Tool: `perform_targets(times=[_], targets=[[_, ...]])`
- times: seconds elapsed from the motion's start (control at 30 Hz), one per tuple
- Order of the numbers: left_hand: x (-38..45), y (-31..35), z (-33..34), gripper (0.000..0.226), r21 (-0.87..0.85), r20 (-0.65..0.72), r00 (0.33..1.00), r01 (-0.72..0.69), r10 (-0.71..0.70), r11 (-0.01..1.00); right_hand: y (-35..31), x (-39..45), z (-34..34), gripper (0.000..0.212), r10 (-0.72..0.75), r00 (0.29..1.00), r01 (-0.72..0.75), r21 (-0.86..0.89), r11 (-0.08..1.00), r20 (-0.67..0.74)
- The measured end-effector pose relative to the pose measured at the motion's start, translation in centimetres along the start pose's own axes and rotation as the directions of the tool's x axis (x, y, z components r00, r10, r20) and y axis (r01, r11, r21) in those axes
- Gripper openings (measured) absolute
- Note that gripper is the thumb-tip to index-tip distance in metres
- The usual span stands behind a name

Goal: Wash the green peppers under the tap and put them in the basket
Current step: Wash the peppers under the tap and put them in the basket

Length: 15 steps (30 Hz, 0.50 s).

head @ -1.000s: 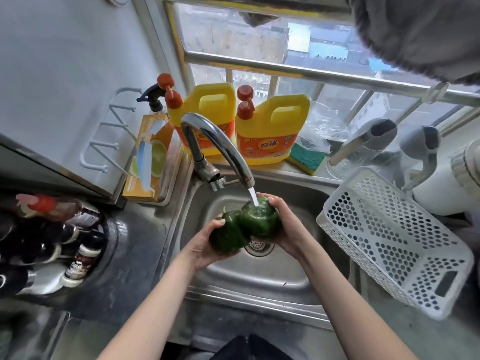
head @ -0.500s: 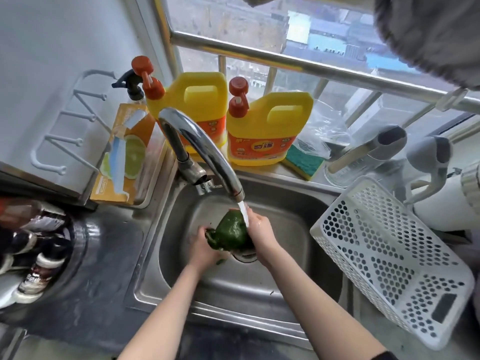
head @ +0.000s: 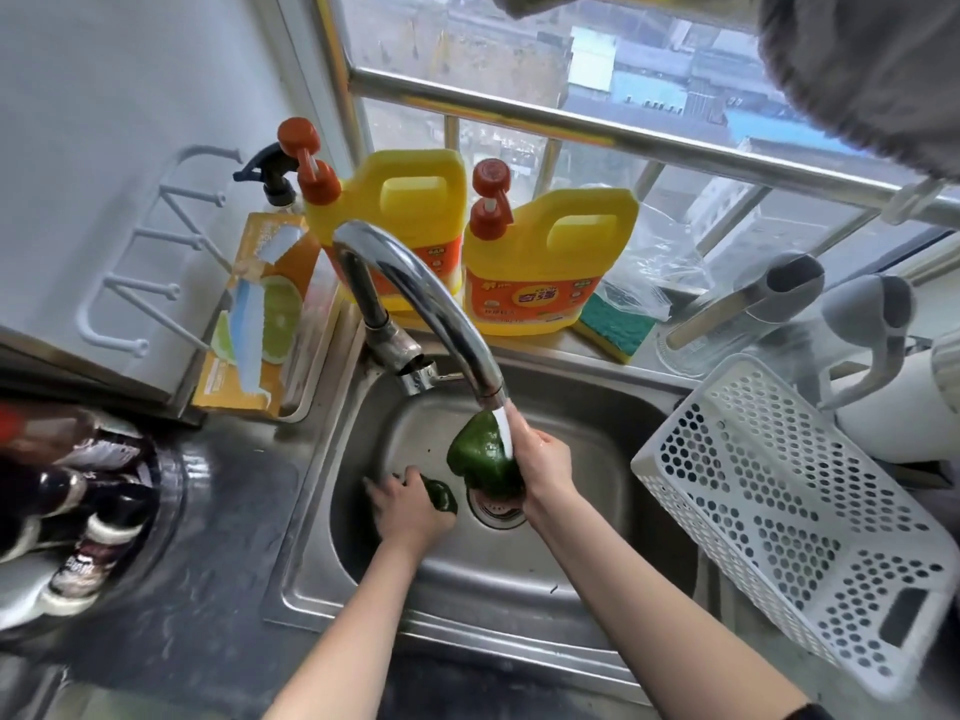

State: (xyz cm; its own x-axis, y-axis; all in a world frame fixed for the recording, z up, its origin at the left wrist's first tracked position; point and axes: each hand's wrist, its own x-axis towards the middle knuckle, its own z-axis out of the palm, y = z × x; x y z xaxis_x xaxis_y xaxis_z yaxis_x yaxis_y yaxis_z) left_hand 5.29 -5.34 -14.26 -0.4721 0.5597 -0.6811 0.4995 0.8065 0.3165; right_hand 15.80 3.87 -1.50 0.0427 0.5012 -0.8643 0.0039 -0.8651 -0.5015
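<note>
gripping a large dark green bell pepper (head: 480, 457) under the curved chrome tap (head: 415, 304), the right hand (head: 543, 459) stayed apart from the left hand (head: 408, 506), which clasped a smaller green pepper (head: 440, 495) low in the steel sink (head: 597, 459); the white perforated plastic basket (head: 779, 511) sat right.

Single head view, steeply downward, close over sink (head: 597, 418)

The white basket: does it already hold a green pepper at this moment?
No, the white basket shows only bare perforated plastic, while both green peppers are at the sink in the hands.
</note>
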Motion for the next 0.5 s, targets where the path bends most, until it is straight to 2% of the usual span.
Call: perform_targets(times=[0.03, 0.07, 0.1, 0.17, 0.2, 0.23, 0.3, 0.37, 0.4, 0.47, 0.5], targets=[[-0.4, 0.3, -0.9, 0.072, -0.076, -0.05, 0.998, -0.032, 0.028, 0.997, -0.1, -0.2, 0.1, 0.042, 0.018, 1.0, -0.018, 0.009, 1.0, 0.01], [-1.0, 1.0, -2.0, 0.066, -0.235, -0.105, 0.993, -0.085, 0.062, 0.968, -0.2, -0.5, 0.2, 0.039, 0.053, 0.998, -0.053, 0.025, 0.998, 0.022], [-1.8, 1.9, -3.3, 0.056, -0.447, -0.117, 0.99, -0.123, 0.078, 0.886, -0.1, -0.4, 0.4, 0.038, 0.106, 0.993, -0.107, 0.037, 0.994, 0.043], [-3.7, 4.1, -5.4, 0.043, -0.806, 0.045, 0.99, -0.043, 0.135, 0.59, 0.3, 0.1, 0.6, 0.036, 0.265, 0.957, -0.271, 0.041, 0.962, 0.118], [-4.2, 4.8, -5.8, 0.044, -0.873, 0.136, 0.973, 0.029, 0.186, 0.487, 0.7, 0.3, 0.6, 0.036, 0.325, 0.932, -0.335, 0.045, 0.941, 0.161], [-4.6, 5.5, -6.3, 0.049, -0.877, 0.184, 0.953, 0.049, 0.24, 0.478, 1.0, 0.4, 0.5, 0.036, 0.364, 0.912, -0.38, 0.054, 0.923, 0.188], [-5.4, 6.4, -6.6, 0.057, -0.847, 0.164, 0.938, -0.025, 0.306, 0.531, 1.0, 0.2, 0.1, 0.038, 0.39, 0.901, -0.418, 0.145, 0.897, 0.191], [-5.4, 6.8, -6.2, 0.05, -0.853, 0.096, 0.957, -0.062, 0.273, 0.518, 0.8, -1.2, 0.1, 0.051, 0.318, 0.931, -0.351, 0.201, 0.914, 0.18], [-5.6, 7.0, -6.2, 0.044, -0.883, 0.091, 0.965, -0.036, 0.246, 0.469, 0.7, -2.2, 0.1, 0.056, 0.236, 0.95, -0.274, 0.184, 0.944, 0.205], [-5.6, 7.3, -6.1, 0.04, -0.91, 0.07, 0.977, -0.021, 0.202, 0.414, 1.3, -3.3, 0.2, 0.053, -0.01, 0.976, 0.001, 0.044, 0.999, 0.216], [-5.7, 7.5, -6.1, 0.038, -0.893, 0.038, 0.979, -0.058, 0.201, 0.447, 1.7, -3.4, -0.1, 0.051, -0.145, 0.967, 0.156, -0.035, 0.987, 0.209]])
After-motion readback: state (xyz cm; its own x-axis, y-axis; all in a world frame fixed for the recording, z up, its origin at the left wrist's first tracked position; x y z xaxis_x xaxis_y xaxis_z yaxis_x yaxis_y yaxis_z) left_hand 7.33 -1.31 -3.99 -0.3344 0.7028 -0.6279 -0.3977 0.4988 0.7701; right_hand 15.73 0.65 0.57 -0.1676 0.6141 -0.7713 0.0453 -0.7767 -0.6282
